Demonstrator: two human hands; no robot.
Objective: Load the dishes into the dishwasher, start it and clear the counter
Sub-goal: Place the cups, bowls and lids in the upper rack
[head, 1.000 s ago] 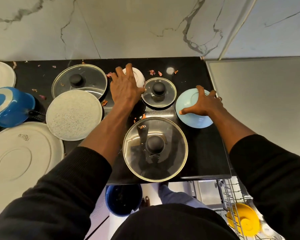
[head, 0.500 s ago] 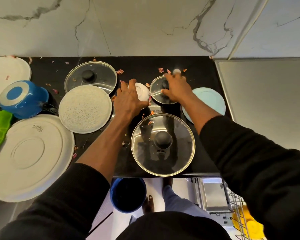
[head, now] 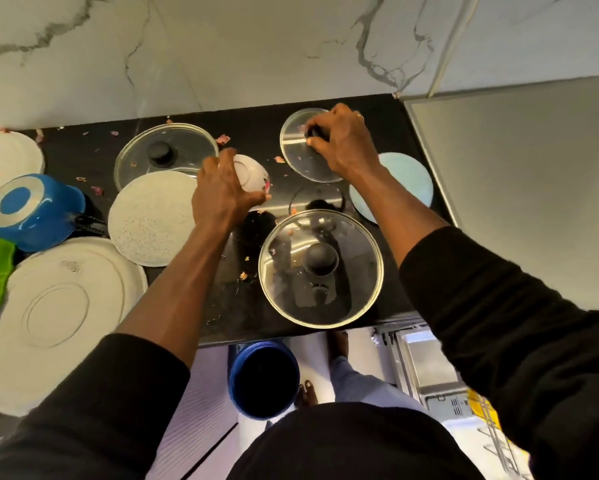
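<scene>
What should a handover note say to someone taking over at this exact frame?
Left hand: grips the small white bowl, which is tilted.
Right hand: pinches the knob of the small glass lid.
On the black counter: large glass lid, back glass lid, speckled plate, light blue plate, big white plate, upturned blue pot.
Done: a yellow item sits in the dishwasher rack.
Left: load all of these, start the machine, clear the food scraps.

Black counter (head: 249, 126); blue pot (head: 34, 209); pale-blue plate (head: 408, 178); speckled plate (head: 149, 220); floral white bowl (head: 253, 173).
</scene>
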